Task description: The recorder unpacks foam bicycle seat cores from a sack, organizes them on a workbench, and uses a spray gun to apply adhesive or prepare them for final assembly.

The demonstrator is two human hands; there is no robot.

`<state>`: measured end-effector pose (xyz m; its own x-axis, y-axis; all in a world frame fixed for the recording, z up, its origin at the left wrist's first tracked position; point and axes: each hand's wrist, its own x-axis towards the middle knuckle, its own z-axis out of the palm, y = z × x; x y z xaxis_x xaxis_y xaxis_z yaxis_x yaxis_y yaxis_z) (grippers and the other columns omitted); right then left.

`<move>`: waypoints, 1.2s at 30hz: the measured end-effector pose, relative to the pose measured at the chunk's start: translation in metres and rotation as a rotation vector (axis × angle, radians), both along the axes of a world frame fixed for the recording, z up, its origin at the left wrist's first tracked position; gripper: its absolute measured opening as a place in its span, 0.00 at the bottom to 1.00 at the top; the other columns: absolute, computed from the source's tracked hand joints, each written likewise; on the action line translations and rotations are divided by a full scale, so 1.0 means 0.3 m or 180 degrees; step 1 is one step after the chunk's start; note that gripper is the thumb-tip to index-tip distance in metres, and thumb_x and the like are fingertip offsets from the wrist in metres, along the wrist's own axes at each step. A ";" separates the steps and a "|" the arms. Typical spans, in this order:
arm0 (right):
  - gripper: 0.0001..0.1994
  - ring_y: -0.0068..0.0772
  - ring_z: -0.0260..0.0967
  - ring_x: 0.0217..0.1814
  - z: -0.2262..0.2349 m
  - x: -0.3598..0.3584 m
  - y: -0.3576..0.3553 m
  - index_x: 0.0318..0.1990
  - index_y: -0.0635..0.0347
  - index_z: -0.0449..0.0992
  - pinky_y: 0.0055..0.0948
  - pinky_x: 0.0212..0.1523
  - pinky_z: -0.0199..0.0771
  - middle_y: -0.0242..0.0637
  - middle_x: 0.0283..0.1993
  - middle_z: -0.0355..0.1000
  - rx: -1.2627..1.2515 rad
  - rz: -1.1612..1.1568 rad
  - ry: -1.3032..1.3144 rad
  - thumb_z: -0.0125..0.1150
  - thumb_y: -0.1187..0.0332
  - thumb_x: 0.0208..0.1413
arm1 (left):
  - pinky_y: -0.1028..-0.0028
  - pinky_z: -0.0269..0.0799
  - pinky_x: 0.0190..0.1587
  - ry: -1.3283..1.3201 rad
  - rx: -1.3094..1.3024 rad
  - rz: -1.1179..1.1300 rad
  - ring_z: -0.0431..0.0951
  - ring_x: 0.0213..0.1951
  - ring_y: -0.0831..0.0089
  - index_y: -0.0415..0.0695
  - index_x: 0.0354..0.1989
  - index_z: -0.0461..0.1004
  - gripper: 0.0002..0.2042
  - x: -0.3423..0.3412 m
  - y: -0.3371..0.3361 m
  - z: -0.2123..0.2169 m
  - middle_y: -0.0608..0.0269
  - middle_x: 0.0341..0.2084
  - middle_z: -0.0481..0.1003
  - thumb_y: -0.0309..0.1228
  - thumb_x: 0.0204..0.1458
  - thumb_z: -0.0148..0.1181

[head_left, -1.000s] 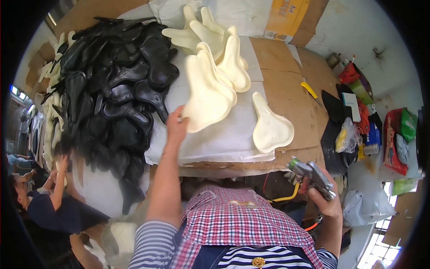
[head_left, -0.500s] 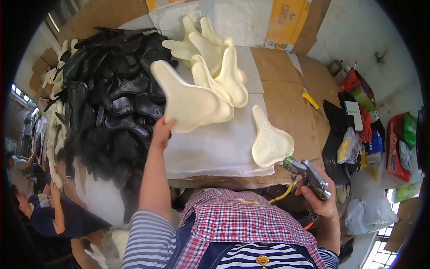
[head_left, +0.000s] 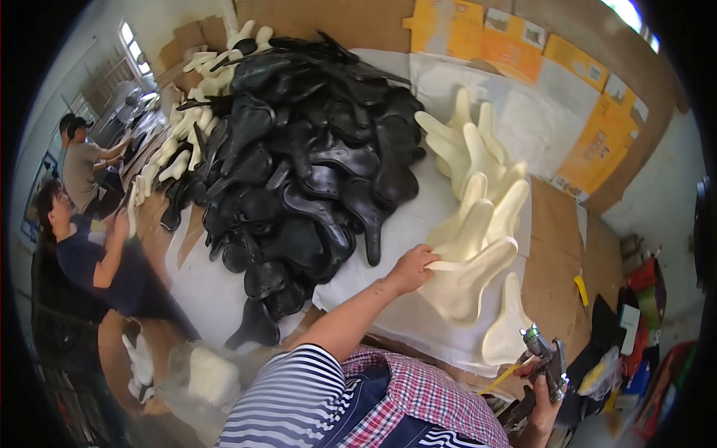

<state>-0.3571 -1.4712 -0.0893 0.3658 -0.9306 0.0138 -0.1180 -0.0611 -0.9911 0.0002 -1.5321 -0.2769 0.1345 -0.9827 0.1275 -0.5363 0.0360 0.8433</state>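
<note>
My left hand (head_left: 412, 269) pinches the wide edge of a cream bicycle saddle pad (head_left: 463, 293), which is tilted up against a stack of similar saddle pads (head_left: 478, 153). At the lower right, my right hand (head_left: 544, 396) grips a metal spray gun (head_left: 551, 361) with a yellow hose (head_left: 499, 378) running from it. Just left of the gun's nozzle, another cream saddle pad (head_left: 506, 332) lies on the white sheet. Left of my left hand rises a big heap of black saddle shells (head_left: 314, 164).
A yellow utility knife (head_left: 581, 290) lies on the cardboard to the right. Bags and small goods (head_left: 642, 351) crowd the right side. More cream pads (head_left: 179, 142) line the far left. A co-worker (head_left: 93, 250) sits at left, with others behind.
The view has swung left. My left hand has brought the held pad from above the sheet down to the stack. The spray gun stays in my right hand beside the lying pad.
</note>
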 end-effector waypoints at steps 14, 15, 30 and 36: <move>0.32 0.30 0.68 0.42 0.060 0.220 0.037 0.60 0.69 0.55 0.29 0.43 0.67 0.40 0.38 0.69 0.0096 -0.0138 -0.0138 0.58 0.64 0.50 | 0.74 0.68 0.38 0.1980 -0.1455 0.1063 0.70 0.35 0.76 0.44 0.55 0.62 0.27 0.852 -0.310 0.743 0.65 0.39 0.69 0.36 0.47 0.63; 0.31 0.29 0.68 0.40 0.074 0.210 0.066 0.60 0.69 0.56 0.27 0.41 0.68 0.39 0.37 0.70 0.0252 -0.0289 -0.0119 0.59 0.65 0.50 | 0.76 0.68 0.36 0.1855 -0.0986 0.0736 0.70 0.33 0.77 0.44 0.53 0.65 0.24 0.775 -0.333 0.633 0.67 0.36 0.71 0.35 0.46 0.63; 0.31 0.31 0.69 0.33 0.127 0.149 0.158 0.58 0.69 0.58 0.31 0.40 0.71 0.42 0.33 0.71 0.0114 -0.0991 -0.0236 0.61 0.70 0.45 | 0.67 0.68 0.46 0.0026 0.0744 -0.0016 0.72 0.45 0.56 0.44 0.51 0.69 0.23 0.140 -0.493 -0.122 0.46 0.46 0.68 0.34 0.43 0.60; 0.27 0.25 0.68 0.37 0.106 0.076 0.063 0.55 0.69 0.62 0.25 0.37 0.69 0.41 0.37 0.69 0.0552 -0.0838 0.0684 0.61 0.70 0.48 | 0.75 0.69 0.41 0.0823 -0.0240 0.0492 0.73 0.36 0.71 0.38 0.45 0.73 0.16 0.360 -0.454 0.021 0.59 0.36 0.71 0.29 0.47 0.60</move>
<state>-0.3344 -1.4522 -0.0576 0.0913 -0.9749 -0.2032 -0.3137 0.1655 -0.9350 0.1083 -1.6683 -0.2706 0.3191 -0.9371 0.1413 -0.3083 0.0384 0.9505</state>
